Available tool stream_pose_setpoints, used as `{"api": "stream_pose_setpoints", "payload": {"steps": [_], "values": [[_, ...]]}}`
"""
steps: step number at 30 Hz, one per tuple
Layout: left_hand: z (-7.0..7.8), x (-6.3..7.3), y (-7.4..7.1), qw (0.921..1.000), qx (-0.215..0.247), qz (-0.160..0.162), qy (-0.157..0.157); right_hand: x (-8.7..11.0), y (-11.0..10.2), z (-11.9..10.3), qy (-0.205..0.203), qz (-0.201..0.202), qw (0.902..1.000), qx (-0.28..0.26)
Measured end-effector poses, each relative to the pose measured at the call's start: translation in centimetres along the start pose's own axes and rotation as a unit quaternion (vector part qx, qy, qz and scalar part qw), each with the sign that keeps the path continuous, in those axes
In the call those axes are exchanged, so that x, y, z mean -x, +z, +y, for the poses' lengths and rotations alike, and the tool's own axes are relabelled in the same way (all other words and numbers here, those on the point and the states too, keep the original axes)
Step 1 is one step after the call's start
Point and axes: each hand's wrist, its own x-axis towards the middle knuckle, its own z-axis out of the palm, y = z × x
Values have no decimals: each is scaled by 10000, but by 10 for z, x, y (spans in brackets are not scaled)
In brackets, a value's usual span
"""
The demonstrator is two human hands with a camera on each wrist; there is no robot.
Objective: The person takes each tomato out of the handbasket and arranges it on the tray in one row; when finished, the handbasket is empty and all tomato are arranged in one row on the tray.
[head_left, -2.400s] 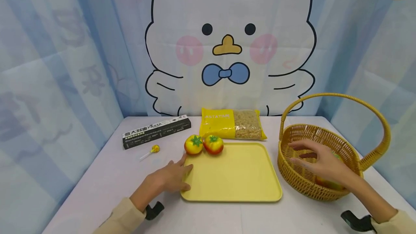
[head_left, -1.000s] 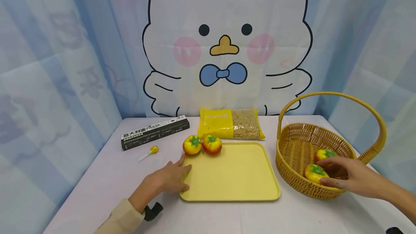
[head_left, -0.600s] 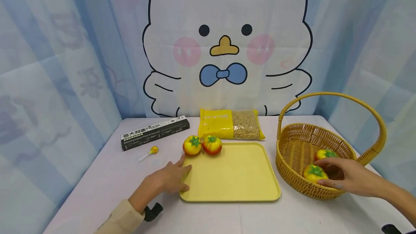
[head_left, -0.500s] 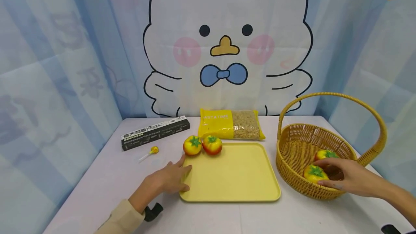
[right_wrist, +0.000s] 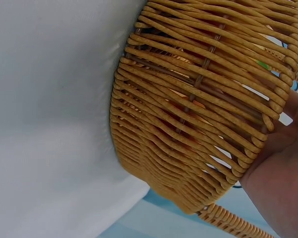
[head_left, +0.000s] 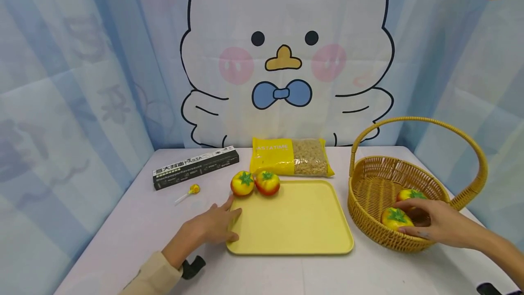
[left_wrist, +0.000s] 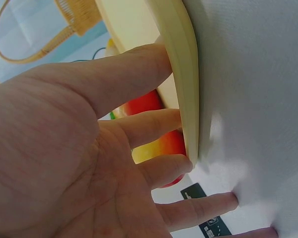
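At the left side of the yellow tray (head_left: pixel 290 222), my left hand (head_left: pixel 214 224) touches the rim with spread fingers, and in the left wrist view its thumb lies over the edge. My right hand (head_left: pixel 438 222) reaches into the wicker basket (head_left: pixel 370 195) and grips a yellow-and-red fruit (head_left: pixel 395 219) with a green leafy top, thumb in front and fingers behind. Another such fruit (head_left: pixel 409 195) lies behind it, partly covered by the hand. Basket wall (right_wrist: pixel 198 99) hides most of the right fingers in the right wrist view. Two similar fruits (head_left: pixel 242 183) (head_left: pixel 268 182) sit at the tray's far left corner.
Behind the tray lies a yellow pasta bag (head_left: pixel 291 156). A black-and-white pasta box (head_left: pixel 196 167) and a lollipop (head_left: pixel 193 190) are to the left. The basket's tall handle (head_left: pixel 421 119) arches over it. Printed curtains enclose the table's back and sides.
My right hand has gone down from above the basket's middle to the fruit at its near right side, and that fruit has shifted slightly left. The left hand keeps its place.
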Motion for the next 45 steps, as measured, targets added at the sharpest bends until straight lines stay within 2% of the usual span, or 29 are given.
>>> {"api": "stream_pose_setpoints", "payload": {"steps": [8,15,21,30,35,45], "values": [[0,0,0,10000,-61,2,-4,-2,-3,-7,140,153,9997,117],[-1,0,0,10000,-50,18,-4,-9,-9,-15,-31,503,9982,331],[-1,-1,0,10000,-70,17,26,-17,-15,-25,8,675,9973,276],[0,0,0,10000,-3,5,9,-29,-26,-38,-279,959,9942,395],[1,2,-1,10000,8,12,-14,-37,-28,-49,-343,961,9943,305],[0,3,0,9999,-74,83,122,-54,-26,-69,-201,874,9959,-80]]}}
